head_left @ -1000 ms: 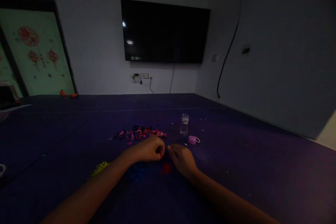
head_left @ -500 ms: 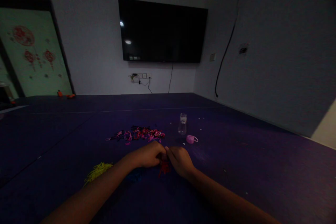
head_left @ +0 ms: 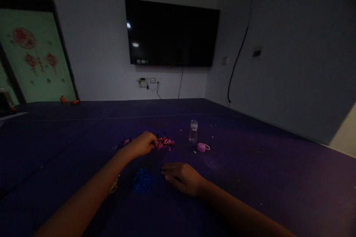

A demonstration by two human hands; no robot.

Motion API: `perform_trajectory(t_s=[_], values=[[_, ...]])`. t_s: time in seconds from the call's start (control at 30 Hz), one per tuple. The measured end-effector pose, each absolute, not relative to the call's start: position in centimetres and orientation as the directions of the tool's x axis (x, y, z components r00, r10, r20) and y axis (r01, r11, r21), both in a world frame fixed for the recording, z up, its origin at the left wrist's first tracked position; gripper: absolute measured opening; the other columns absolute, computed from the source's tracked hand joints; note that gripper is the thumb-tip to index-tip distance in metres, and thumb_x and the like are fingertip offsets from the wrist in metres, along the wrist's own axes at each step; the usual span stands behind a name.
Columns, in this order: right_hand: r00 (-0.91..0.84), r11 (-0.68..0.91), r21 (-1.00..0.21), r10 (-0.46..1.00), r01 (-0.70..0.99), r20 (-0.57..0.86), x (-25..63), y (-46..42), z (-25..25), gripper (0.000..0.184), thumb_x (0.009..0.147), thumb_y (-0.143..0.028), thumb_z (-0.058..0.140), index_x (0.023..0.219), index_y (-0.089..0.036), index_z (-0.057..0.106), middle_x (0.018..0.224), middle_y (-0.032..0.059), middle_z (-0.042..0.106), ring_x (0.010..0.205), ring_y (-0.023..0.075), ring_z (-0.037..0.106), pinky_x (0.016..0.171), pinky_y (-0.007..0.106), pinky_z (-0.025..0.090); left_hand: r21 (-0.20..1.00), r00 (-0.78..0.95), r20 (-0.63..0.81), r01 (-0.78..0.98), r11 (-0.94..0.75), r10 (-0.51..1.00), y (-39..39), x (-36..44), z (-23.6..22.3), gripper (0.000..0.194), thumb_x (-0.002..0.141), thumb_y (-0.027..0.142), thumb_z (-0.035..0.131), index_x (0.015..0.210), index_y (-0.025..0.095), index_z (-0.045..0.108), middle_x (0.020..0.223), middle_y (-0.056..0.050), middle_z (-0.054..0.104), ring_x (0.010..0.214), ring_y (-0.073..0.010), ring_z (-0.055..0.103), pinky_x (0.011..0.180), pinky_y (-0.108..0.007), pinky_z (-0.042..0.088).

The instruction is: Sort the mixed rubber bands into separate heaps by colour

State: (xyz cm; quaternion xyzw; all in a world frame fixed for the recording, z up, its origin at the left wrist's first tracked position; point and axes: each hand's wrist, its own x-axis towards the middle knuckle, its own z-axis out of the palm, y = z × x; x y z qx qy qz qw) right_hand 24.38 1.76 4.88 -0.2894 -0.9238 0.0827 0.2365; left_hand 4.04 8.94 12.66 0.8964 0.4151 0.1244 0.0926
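Note:
My left hand (head_left: 143,143) is stretched forward onto a mixed heap of small pink, red and black bands (head_left: 165,142). Its fingers curl down into the heap, and what they pinch is hidden. My right hand (head_left: 182,177) lies nearer to me on the dark purple surface (head_left: 250,177), fingers stretched out flat and open. A small blue pile (head_left: 142,180) sits just left of it. The dim light hides any fine detail of the bands.
A small clear bottle (head_left: 194,131) stands right of the heap, with a pink ring-shaped lid (head_left: 203,147) beside it. A bit of yellow pile (head_left: 113,188) shows by my left forearm. A dark wall screen (head_left: 171,33) hangs ahead, above wall sockets (head_left: 148,81).
My hands were pinched together over a small red pile; now my left hand has reached forward to the mixed heap. My right hand has flattened where the red pile lay, hiding it.

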Motion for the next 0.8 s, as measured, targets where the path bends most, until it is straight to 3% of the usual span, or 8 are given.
perform_trajectory(t_s=[0.17, 0.33, 0.53, 0.8], values=[[-0.752, 0.837, -0.237, 0.547, 0.493, 0.368, 24.7, 1.5, 4.8, 0.042, 0.094, -0.037, 0.032, 0.081, -0.019, 0.067, 0.092, 0.0063, 0.068, 0.09, 0.0146, 0.062, 0.074, 0.023, 0.044, 0.193, 0.492, 0.107, 0.842, -0.503, 0.864, 11.7, 0.7, 12.5, 0.024, 0.063, 0.0, 0.05, 0.068, 0.014, 0.068, 0.069, -0.003, 0.068, 0.065, -0.0142, 0.06, 0.06, -0.02, 0.04], [-0.743, 0.84, -0.184, 0.539, 0.511, 0.398, 24.8, 1.5, 4.4, 0.042, 0.093, -0.036, 0.034, 0.07, -0.019, 0.064, 0.072, 0.0046, 0.066, 0.069, 0.0124, 0.061, 0.063, 0.022, 0.041, 0.154, 0.427, 0.084, 0.887, -0.435, 0.901, 13.4, -0.9, 10.8, 0.024, 0.06, -0.003, 0.05, 0.065, 0.013, 0.067, 0.068, -0.004, 0.068, 0.064, -0.015, 0.061, 0.056, -0.019, 0.038], [-0.701, 0.818, -0.114, 0.547, 0.564, 0.458, 24.6, 1.7, 4.4, 0.043, 0.094, -0.034, 0.029, 0.067, -0.018, 0.058, 0.065, 0.0038, 0.061, 0.061, 0.0117, 0.055, 0.059, 0.024, 0.036, 0.161, 0.494, 0.055, 0.853, -0.496, 0.868, 14.1, -0.6, 9.1, 0.032, 0.063, -0.002, 0.052, 0.078, 0.019, 0.07, 0.08, -0.001, 0.07, 0.076, -0.0151, 0.062, 0.066, -0.018, 0.04], [-0.629, 0.742, -0.144, 0.641, 0.655, 0.44, 24.7, 2.3, 4.1, 0.047, 0.096, -0.036, 0.023, 0.065, -0.017, 0.053, 0.062, 0.003, 0.057, 0.059, 0.0109, 0.052, 0.057, 0.023, 0.032, 0.15, 0.524, 0.064, 0.836, -0.527, 0.849, 13.6, -0.1, 8.3, 0.035, 0.069, -0.003, 0.05, 0.089, 0.019, 0.069, 0.097, -0.005, 0.069, 0.09, -0.0164, 0.061, 0.074, -0.02, 0.041]])
